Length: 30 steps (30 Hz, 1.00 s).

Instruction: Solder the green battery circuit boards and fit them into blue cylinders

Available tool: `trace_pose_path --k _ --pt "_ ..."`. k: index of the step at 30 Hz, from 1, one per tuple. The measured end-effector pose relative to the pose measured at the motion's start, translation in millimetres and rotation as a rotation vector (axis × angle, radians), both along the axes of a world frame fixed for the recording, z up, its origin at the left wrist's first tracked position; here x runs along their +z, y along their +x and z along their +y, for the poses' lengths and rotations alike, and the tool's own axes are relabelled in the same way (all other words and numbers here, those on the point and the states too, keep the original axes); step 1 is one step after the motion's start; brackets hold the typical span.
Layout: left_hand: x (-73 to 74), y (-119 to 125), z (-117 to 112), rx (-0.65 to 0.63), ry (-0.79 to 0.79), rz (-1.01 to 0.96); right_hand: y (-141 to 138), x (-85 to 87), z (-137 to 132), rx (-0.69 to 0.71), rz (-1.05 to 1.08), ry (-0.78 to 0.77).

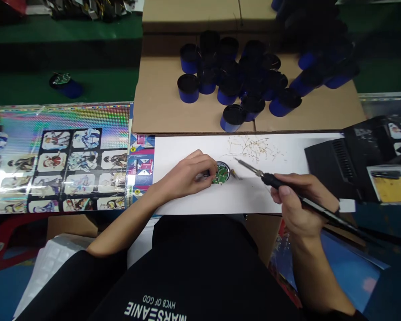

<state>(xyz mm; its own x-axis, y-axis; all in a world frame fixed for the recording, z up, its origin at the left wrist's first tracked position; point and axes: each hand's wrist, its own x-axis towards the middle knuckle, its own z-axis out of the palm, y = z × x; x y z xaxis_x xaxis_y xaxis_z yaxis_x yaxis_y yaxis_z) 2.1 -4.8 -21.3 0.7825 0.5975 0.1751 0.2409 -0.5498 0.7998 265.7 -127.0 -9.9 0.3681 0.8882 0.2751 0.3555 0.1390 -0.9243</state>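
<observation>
In the head view, my right hand (302, 200) is closed around the handle of a soldering iron (269, 179). The iron's metal tip points to the upper left, over the white work surface (187, 203) and apart from the green circuit board (223, 173). That board sits in a round dark-rimmed housing in front of me. My left hand (195, 173) pinches at the board's left edge, fingers bent and pressed together; a small dark part shows between them, too hidden to name. Just right of the board lies a small brass-coloured piece (234, 174).
Loose thin wire clippings (254, 147) are scattered behind the board. Many dark-topped blue cylinders (232, 118) stand on cardboard (160, 107) at the back. Shiny printed sheets (70, 165) lie left. A black box-shaped device (341, 156) and a tray with yellow sponge (392, 185) are at right.
</observation>
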Motion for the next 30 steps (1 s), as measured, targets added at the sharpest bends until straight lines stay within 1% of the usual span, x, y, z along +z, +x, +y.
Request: trace_pose_path --k 2,4,8,14,20,26,30 --pt "0.0 0 0 -0.001 -0.007 -0.007 3 -1.7 -6 -0.002 -0.093 -0.006" --pt "-0.2 0 0 0.001 -0.011 -0.015 3 -2.2 -9 0.058 -0.136 -0.019" --pt "0.4 0 0 -0.004 -0.001 -0.023 -1 -0.9 -7 0.167 -0.160 -0.030" --pt "1.8 1 0 0.000 -0.017 -0.012 -8 2.7 3 0.262 -0.150 -0.003" --pt "1.8 1 0 0.002 -0.017 -0.019 -10 4.8 5 0.278 -0.140 -0.029" --pt "0.7 1 -1 0.010 -0.018 -0.028 -11 3.1 5 0.283 -0.130 -0.041" --pt "1.7 1 -1 0.005 -0.018 -0.019 -7 2.9 4 0.258 -0.176 -0.059"
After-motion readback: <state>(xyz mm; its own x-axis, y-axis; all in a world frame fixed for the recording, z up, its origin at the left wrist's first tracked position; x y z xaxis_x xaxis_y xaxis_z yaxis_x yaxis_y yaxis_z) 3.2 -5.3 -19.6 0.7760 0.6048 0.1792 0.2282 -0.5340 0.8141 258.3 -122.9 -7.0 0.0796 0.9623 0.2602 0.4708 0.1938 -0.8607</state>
